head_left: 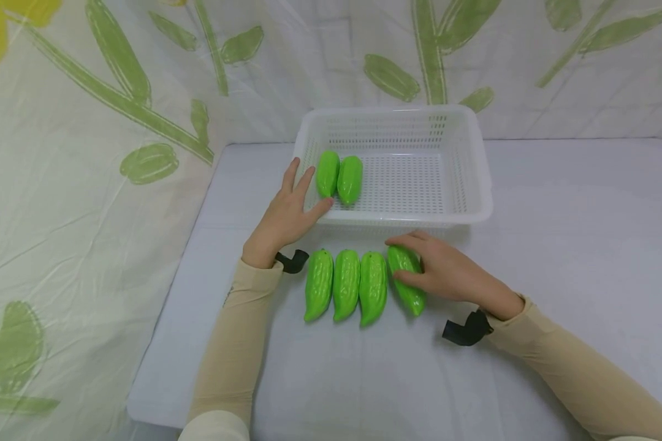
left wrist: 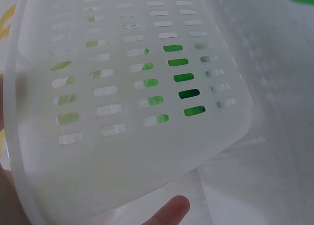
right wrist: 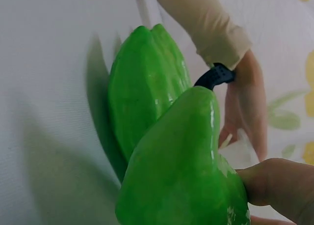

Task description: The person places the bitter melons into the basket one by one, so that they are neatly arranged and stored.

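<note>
The right hand was curled round the rightmost green gourd of four on the counter, its long axis running 12 to 6. The basket sat at 12 o'clock, where the left hand pressed flat-fingered against its left wall.

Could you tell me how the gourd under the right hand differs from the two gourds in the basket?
The gourd under the right hand lies on the table; the two gourds in the basket lie in the white basket, at its left end. The right hand grips the first; the left hand rests on the basket's rim, touching neither. All three are bright green and bumpy.
</note>
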`<state>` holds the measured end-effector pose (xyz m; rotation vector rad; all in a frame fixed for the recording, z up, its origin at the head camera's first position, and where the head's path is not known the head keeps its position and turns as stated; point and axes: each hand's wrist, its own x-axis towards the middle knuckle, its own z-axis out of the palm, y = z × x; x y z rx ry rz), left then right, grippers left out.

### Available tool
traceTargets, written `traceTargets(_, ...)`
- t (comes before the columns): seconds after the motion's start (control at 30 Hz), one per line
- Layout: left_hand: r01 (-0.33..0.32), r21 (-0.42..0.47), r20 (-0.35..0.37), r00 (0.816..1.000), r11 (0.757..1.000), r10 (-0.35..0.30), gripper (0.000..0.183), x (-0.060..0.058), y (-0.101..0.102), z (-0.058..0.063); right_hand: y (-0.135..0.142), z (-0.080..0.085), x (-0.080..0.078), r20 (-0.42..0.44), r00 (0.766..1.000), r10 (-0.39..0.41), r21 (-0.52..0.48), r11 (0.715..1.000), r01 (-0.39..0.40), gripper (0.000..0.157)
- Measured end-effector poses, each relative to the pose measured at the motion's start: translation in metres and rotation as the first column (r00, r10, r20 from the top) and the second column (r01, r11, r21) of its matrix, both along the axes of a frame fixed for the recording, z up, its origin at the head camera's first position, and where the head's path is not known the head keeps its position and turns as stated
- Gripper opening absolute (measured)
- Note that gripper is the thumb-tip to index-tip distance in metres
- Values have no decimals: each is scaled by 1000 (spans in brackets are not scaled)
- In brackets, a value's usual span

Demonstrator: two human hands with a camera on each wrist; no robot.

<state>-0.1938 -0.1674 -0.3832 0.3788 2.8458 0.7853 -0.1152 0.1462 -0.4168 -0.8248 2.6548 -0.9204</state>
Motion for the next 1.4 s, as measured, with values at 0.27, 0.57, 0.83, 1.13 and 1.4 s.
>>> traceTargets(0.27, -5, -5, 3, 1000, 1000, 5, 87, 0, 0, -1, 4, 10, 2, -16, 1000, 3, -22, 1000, -4, 60)
traceTargets(0.57, 3, -2, -5, 1000, 1000, -3, 86, 0, -1, -1, 7, 23, 5, -8, 1000, 12, -70, 997, -12, 59)
traceTargets(0.83, 7, 6, -6, 1000, 1000, -7, 87, 0, -1, -2, 8, 30, 7, -11, 1000, 24, -128, 991, -25, 59)
traceTargets(1.13, 6, 8, -6, 1000, 1000, -6, 87, 0, -1, -1, 11, 34, 7, -16, 1000, 25, -174, 984, -27, 58)
traceTargets(1.4, 7, 4, -8, 1000, 1000, -7, 86, -1, -1, -2, 13, 37, 8, 1, 1000, 21, -214, 977, -20, 57)
